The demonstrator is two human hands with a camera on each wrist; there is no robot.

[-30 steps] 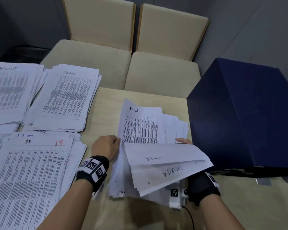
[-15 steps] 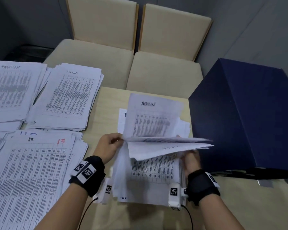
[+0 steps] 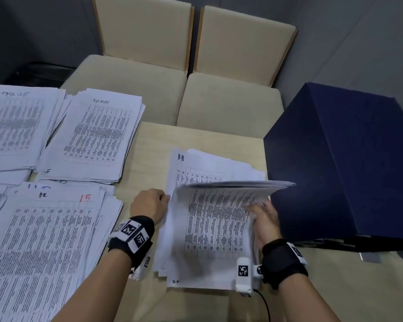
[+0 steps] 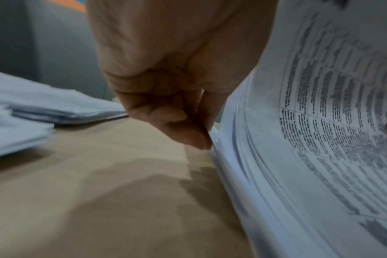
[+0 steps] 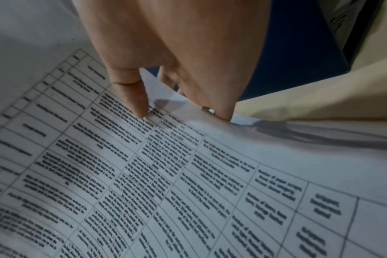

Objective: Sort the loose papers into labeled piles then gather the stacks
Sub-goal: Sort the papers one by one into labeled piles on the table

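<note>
A loose pile of printed sheets (image 3: pixel 209 228) lies on the tan table between my hands, its top sheets bent up and toward me. Behind the bent sheets shows a sheet marked "H-R" (image 3: pixel 184 168). My left hand (image 3: pixel 149 205) pinches the pile's left edge; in the left wrist view its curled fingers (image 4: pixel 188 132) meet the paper edges (image 4: pixel 243 157). My right hand (image 3: pixel 263 217) grips the pile's right edge, thumb (image 5: pixel 132 97) on the printed face (image 5: pixel 188 174), other fingers behind. Sorted piles lie left: "ADMIN" (image 3: pixel 96 135), a task-list pile (image 3: pixel 12 126), and a nearer pile (image 3: pixel 44 247) marked 15.
A large dark blue box (image 3: pixel 344 163) stands at the right, close to my right hand. Two beige chairs (image 3: pixel 184 66) are pushed in at the table's far edge. A bare strip of table (image 3: pixel 149 154) runs between the sorted piles and the loose pile.
The sheets marked ADMIN have been bent further over toward me, and a sheet marked H-R now shows behind them. My right hand slid from the far edge to the pile's right side.
</note>
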